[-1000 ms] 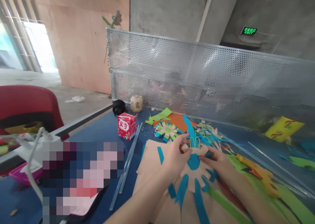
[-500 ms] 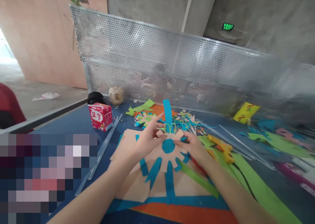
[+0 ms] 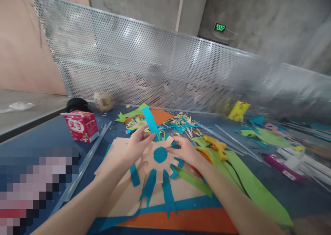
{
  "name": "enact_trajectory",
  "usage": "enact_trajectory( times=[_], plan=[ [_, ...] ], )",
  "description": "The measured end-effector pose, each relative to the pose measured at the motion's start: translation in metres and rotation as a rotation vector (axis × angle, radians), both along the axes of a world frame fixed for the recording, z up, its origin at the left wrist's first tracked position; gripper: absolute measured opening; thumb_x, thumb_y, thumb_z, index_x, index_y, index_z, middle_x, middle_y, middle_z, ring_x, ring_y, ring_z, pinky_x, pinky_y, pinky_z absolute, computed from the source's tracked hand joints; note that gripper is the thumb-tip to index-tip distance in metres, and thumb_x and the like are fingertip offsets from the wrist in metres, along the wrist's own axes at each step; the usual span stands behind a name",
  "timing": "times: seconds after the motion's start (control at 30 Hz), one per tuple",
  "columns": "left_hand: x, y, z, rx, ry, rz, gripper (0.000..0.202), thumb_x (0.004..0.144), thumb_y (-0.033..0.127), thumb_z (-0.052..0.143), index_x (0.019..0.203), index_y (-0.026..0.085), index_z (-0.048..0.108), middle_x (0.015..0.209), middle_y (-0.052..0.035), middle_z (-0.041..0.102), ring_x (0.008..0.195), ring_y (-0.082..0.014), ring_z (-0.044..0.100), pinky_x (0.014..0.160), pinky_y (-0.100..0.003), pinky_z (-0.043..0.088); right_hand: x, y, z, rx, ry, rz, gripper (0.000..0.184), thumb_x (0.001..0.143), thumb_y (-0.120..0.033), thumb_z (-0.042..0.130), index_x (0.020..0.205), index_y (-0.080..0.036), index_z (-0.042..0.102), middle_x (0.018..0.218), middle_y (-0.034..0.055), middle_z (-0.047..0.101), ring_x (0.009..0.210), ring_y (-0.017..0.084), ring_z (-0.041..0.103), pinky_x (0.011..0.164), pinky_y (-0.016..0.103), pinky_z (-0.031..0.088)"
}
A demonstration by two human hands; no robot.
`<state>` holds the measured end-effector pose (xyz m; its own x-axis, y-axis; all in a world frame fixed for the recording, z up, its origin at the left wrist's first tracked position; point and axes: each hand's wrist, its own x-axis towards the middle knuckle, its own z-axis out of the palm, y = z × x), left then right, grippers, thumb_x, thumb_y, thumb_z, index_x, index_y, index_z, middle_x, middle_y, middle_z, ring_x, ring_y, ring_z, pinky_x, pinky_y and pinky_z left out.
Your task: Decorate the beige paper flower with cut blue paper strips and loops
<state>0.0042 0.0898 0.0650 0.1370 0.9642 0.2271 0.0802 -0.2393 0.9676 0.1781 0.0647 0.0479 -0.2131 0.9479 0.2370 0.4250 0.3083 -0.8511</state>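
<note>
The left hand (image 3: 136,147) pinches the lower end of a blue strip (image 3: 150,121) between thumb and forefinger, right at the far edge of the paper flower (image 3: 160,155). The right hand (image 3: 184,150) closes its fingertips on the flower's right rim, seemingly nipping one beige petal. The flower itself sits between the two hands, lifted slightly off the beige sheet (image 3: 121,197) beneath it, its blue centre disc facing up.

The strip stands up and leans away to the flower's far left, so only its foot is in the grip. As I judge it, the work goes best with the right hand steadying the rim while the left presses the strip's foot flat against the flower's edge, beside the thin green loops (image 3: 162,135), without creasing the petals.

A yellow glue gun (image 3: 218,147) lies near the flower's right, and a red carton (image 3: 80,125) sits well off to its left.
</note>
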Motion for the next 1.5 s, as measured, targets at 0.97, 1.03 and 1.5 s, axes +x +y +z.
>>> enact_trajectory(
  times=[0.97,1.03,1.5],
  plan=[
    [-0.013,0.021,-0.009,0.195,-0.060,-0.118,0.015,0.078,0.033,0.041,0.084,0.019,0.043,0.053,0.0075,0.039,0.041,-0.0075,0.038,0.039,-0.019,0.030,0.050,-0.052,0.008,-0.152,-0.919,-0.525,0.007,0.064,-0.014,0.054,0.071,-0.013,0.057,0.082,0.0150,0.061,0.079,0.026,0.058,0.062,0.030,0.039],
    [-0.013,0.018,-0.010,0.171,-0.034,-0.146,0.017,0.078,0.035,0.042,0.083,0.019,0.045,0.052,0.0072,0.038,0.040,-0.0068,0.036,0.038,-0.019,0.028,0.048,-0.048,0.009,-0.195,-0.937,-0.529,0.012,0.059,-0.009,0.054,0.069,-0.014,0.057,0.074,0.0129,0.062,0.070,0.025,0.059,0.053,0.027,0.037],
    [-0.015,0.006,0.001,0.162,0.037,-0.071,0.023,0.076,0.037,0.045,0.066,0.016,0.048,0.053,0.0048,0.040,0.046,-0.0076,0.035,0.044,-0.020,0.027,0.044,-0.065,0.021,-0.124,-0.639,-0.640,0.035,0.067,-0.052,0.051,0.083,-0.020,0.048,0.076,0.0051,0.060,0.067,0.020,0.058,0.053,0.025,0.037]
  ],
)
